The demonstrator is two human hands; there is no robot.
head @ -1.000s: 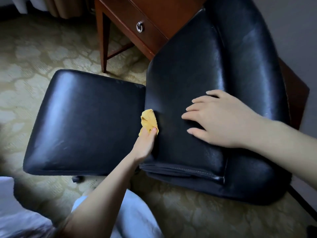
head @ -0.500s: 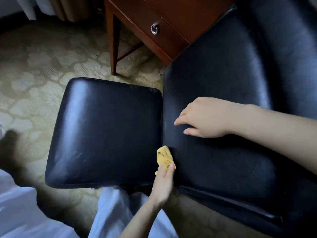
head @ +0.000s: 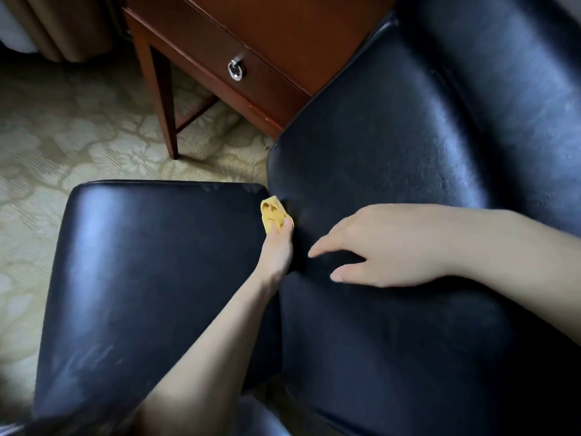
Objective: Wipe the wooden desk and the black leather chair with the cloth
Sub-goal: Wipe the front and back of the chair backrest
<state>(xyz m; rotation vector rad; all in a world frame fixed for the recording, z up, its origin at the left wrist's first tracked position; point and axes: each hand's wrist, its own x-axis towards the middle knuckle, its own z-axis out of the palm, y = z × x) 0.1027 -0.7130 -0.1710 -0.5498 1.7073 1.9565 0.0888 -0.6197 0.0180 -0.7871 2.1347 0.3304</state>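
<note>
- Patterned beige carpet [head: 78,130] covers the floor on the far left, with a tan curtain [head: 63,23] hanging at the far left corner.
- A reddish-brown wooden desk [head: 276,33] stands at the far side. One slim leg [head: 163,99] comes down onto the carpet, and a silver ring pull [head: 236,70] sits on its drawer front.
- A black leather chair fills most of the view. Its glossy square seat cushion [head: 151,278] is on the left and its padded backrest [head: 408,136] is on the right, with the backrest's far edge just beside the desk's drawer rail.
- A small crumpled yellow cloth [head: 274,215] sits at the seam where the seat cushion meets the backrest, towards the far end of that seam. It touches the leather of the backrest.
- The left hand [head: 278,250] reaches in from the near edge, its forearm lying across the seat cushion. Its fingers are curled around the near part of the cloth, bunching it, and the thumb tip presses on top.
- The right hand [head: 386,247] comes in from the right and rests on the backrest just right of the cloth. It holds nothing.
- The right hand's fingers [head: 317,251] are loose and extended, pointing left towards the seam, with the thumb stretched out nearer the viewer.
- The two hands are near each other but apart.
</note>
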